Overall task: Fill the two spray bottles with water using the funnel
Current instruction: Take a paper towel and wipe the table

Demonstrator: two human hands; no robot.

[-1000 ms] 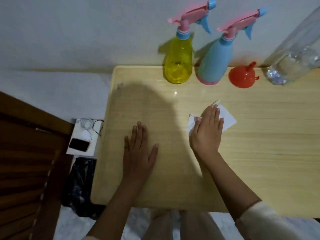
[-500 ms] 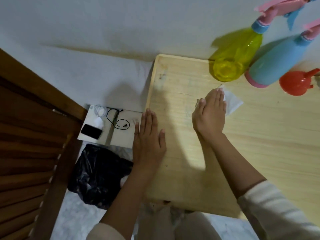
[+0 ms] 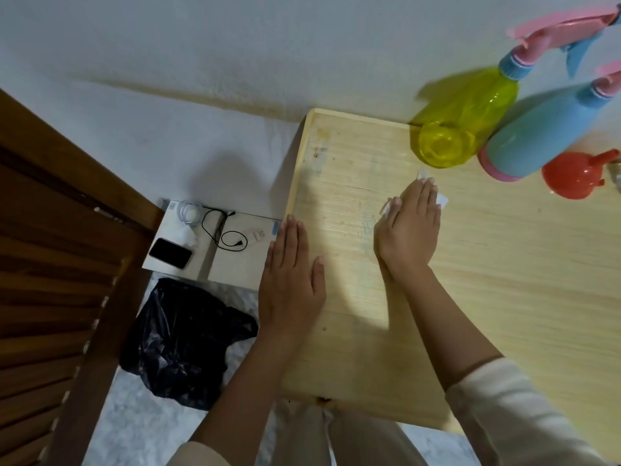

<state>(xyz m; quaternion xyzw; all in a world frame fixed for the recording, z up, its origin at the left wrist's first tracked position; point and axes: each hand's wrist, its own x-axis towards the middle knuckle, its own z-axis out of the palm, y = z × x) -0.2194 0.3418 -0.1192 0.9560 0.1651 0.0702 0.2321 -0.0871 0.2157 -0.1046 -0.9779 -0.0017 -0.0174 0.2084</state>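
Observation:
A yellow spray bottle (image 3: 463, 122) and a light blue spray bottle (image 3: 537, 136), both with pink trigger heads, stand at the back of the wooden table (image 3: 487, 280) against the wall. A red funnel (image 3: 576, 174) lies beside the blue bottle, wide end down. My right hand (image 3: 408, 227) presses flat on a white tissue (image 3: 442, 200), which shows only at its edges under the fingers. My left hand (image 3: 290, 274) rests flat with straight fingers over the table's left edge.
Left of the table, on the floor, lies a white box (image 3: 215, 243) with a black phone (image 3: 170, 253) and cables on it. A black plastic bag (image 3: 184, 341) sits below it. A brown slatted wooden panel (image 3: 50, 280) stands at far left.
My view has swung to the left. My right hand has slid the tissue leftward across the table, covering more of it. My left hand now lies at the table's left edge.

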